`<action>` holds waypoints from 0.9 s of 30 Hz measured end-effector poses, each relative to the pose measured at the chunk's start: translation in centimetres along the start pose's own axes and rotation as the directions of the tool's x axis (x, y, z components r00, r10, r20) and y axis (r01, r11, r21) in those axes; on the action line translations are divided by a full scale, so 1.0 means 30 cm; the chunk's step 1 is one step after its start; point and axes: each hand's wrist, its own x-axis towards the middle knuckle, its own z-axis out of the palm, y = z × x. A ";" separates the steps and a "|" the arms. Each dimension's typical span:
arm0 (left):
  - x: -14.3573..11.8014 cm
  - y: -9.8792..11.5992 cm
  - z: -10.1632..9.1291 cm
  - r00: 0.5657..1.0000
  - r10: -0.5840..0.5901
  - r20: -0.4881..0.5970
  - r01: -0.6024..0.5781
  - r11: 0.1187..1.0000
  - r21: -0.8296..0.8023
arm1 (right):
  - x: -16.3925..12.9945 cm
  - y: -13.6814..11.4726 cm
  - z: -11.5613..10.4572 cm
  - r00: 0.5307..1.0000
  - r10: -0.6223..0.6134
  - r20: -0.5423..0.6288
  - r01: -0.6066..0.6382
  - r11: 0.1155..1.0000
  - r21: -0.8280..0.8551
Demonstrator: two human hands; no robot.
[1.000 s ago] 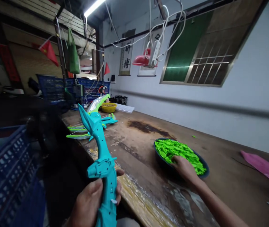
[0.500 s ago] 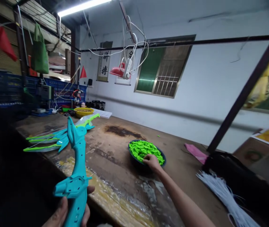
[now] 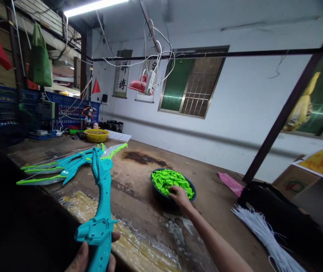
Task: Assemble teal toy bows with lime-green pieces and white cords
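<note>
In the head view, the dark bowl (image 3: pixel 191 193) of bright green plastic pieces (image 3: pixel 169 179) sat near the middle of the worn wooden tabletop (image 3: pixel 138 196) and served as the anchor of the scene. The right hand (image 3: pixel 178 195) rested on the near rim of that bowl, fingers curled down into the green pieces; whether it had pinched one could not be told. Left of the bowl and nearer the camera, the left hand (image 3: pixel 89 258) was clenched around the grip of a teal toy bow body (image 3: pixel 100 211), which stood nearly upright just off the tabletop's near edge, its pointed tip reaching up level with the bowl. Beyond that tip, left of the bowl, a heap of finished teal-and-green toy bows (image 3: pixel 62 168) lay on the tabletop close to the near edge. Farther back on that side stood a yellow bowl (image 3: pixel 96 135). Between the heap and the dark bowl the wood lay bare, stained but open. Right of the bowl lay a pink sheet (image 3: pixel 231 183), and nearer, at the right, a bundle of white cords (image 3: pixel 260 230) fanned toward the tabletop's near edge.
</note>
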 end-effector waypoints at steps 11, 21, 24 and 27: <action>0.103 -0.066 -0.129 0.998 0.017 0.066 -0.007 0.990 -0.142 | 0.024 -0.008 -0.015 1.000 -0.022 -0.009 0.022 1.000 0.015; 0.008 -0.062 0.035 0.901 0.216 -0.377 -0.194 0.976 0.097 | -0.192 -0.400 -0.069 0.925 -0.366 -0.101 0.380 0.889 0.257; -0.010 -0.056 0.090 0.853 0.225 -0.471 -0.146 0.969 0.198 | -0.342 -0.588 -0.052 0.832 -0.543 -0.114 0.543 0.752 0.375; -0.025 -0.046 0.098 0.803 0.291 -0.520 -0.124 0.935 0.331 | -0.425 -0.700 -0.020 0.747 -0.638 -0.186 0.660 0.679 0.321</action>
